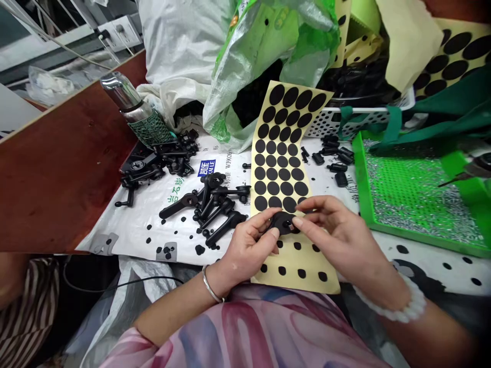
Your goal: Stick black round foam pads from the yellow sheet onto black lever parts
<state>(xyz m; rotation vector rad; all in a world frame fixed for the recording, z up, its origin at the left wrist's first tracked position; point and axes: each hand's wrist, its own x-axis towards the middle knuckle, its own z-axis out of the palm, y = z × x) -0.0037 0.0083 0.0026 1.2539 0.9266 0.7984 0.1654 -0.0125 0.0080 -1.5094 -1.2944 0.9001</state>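
My left hand [249, 245] grips a black plastic part [283, 224] between thumb and fingers, its rounded end with a small central hole facing up. On the part's right edge rest the thumb and index finger of my right hand [337, 232], closed about it. Both hands are above a yellow backing sheet [303, 283] carrying rows of round black stickers [282, 161]; small black dots remain on its near end. To the left lies a loose pile of black crank handles [218, 214]. The underside of the held part is hidden by my fingers.
A green tray [364, 189] of small metal screws stands right, with a power-driver tip [456, 179] over it. Behind are black knobs [337, 158], a white basket [318, 125] and a green-white bag [245, 61]. More handles lie around a steel flask [134, 110] near a wooden board [69, 168].
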